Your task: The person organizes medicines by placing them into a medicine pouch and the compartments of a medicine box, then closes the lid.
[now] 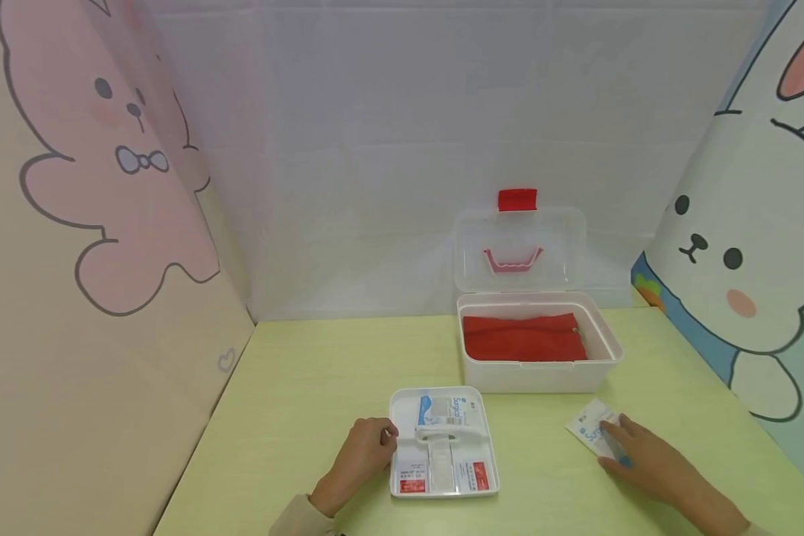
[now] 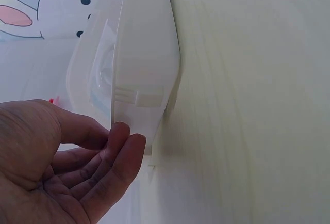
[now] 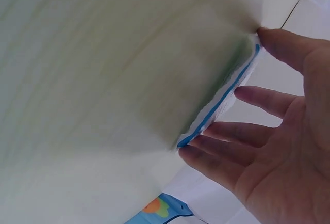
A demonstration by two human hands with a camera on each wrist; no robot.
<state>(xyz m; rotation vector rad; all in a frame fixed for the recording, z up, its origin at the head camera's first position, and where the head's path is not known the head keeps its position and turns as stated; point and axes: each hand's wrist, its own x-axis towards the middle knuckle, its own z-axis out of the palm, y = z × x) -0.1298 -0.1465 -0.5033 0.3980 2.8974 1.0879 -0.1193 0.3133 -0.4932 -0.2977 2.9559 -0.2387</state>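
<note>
My left hand point(image 1: 368, 447) pinches the left rim of a white compartment tray point(image 1: 492, 458) between thumb and fingers; the left wrist view shows the tray's side wall point(image 2: 144, 53) at the fingertips. In the tray lie a white-and-blue packet point(image 1: 457, 409) lettered "Surgical" at the back and two small red-and-white packets point(image 1: 412, 478) in the front corners. To the right, my right hand point(image 1: 650, 454) holds a similar white-and-blue packet point(image 1: 592, 428) low over the table. Thumb and fingertips span its edge point(image 3: 219, 105) in the right wrist view.
Behind the tray stands a white box point(image 1: 536, 378) with its clear lid point(image 1: 569, 253) raised against the back curtain. A red cloth pouch point(image 1: 522, 339) lies inside it. Cartoon-printed sheets flank the yellow table point(image 1: 321, 372) on both sides.
</note>
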